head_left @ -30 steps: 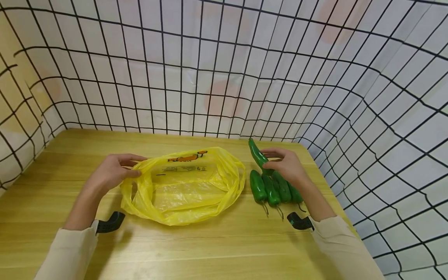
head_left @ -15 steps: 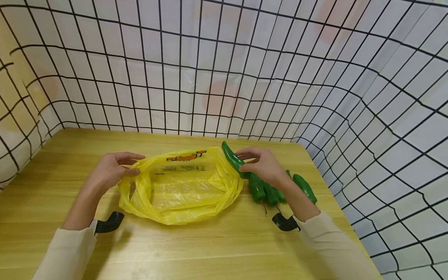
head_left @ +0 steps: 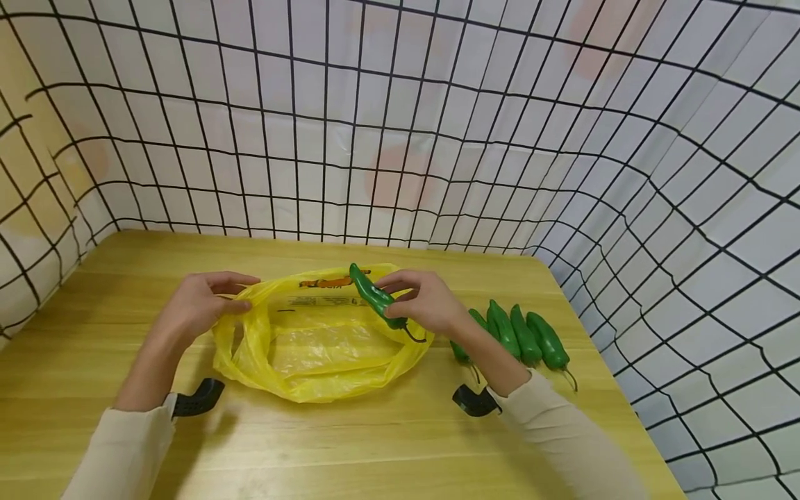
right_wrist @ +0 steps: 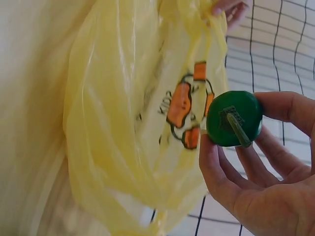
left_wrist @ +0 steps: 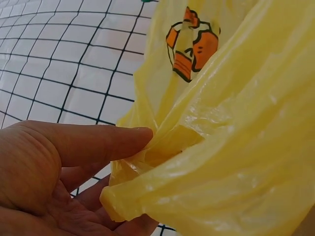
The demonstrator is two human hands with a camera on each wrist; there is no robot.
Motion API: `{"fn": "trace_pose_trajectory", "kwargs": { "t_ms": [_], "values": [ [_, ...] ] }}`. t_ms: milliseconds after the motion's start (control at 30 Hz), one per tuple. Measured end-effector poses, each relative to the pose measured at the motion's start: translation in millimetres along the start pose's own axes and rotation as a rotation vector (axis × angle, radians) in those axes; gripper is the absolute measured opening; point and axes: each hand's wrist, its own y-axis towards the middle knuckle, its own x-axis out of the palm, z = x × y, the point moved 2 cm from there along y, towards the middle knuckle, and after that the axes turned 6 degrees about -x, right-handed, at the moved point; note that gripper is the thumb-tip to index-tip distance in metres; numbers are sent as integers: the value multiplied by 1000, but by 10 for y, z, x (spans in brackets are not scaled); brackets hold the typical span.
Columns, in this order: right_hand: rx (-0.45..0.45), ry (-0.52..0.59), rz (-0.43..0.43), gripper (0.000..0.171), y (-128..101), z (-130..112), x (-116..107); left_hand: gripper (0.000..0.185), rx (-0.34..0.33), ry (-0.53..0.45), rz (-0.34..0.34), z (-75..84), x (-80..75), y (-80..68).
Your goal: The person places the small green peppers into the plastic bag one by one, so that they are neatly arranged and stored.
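Observation:
A yellow plastic bag (head_left: 325, 347) lies open on the wooden table (head_left: 375, 444). My left hand (head_left: 206, 302) pinches the bag's left rim (left_wrist: 162, 147) and holds it up. My right hand (head_left: 425, 302) grips a green pepper (head_left: 375, 298) by its stem end (right_wrist: 234, 119), tip pointing away, over the bag's right rim. Several more green peppers (head_left: 525, 337) lie side by side on the table right of the bag, partly hidden by my right forearm.
A black wire grid (head_left: 400, 139) backed by white sheet fences the table at the back and both sides. The table's right edge (head_left: 600, 361) runs close to the peppers. Black wrist mounts (head_left: 196, 397) sit at both cuffs.
My right hand lifted one pepper from the row and carried it left, from beside the bag to over the bag's opening. The left hand kept its hold on the rim.

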Motion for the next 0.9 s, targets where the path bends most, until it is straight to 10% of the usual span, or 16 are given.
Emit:
{"fn": "trace_pose_trajectory", "kwargs": {
  "t_ms": [900],
  "values": [
    [45, -20, -88, 38, 230, -19, 757, 48, 1, -32, 12, 9, 15, 4]
  ]
}}
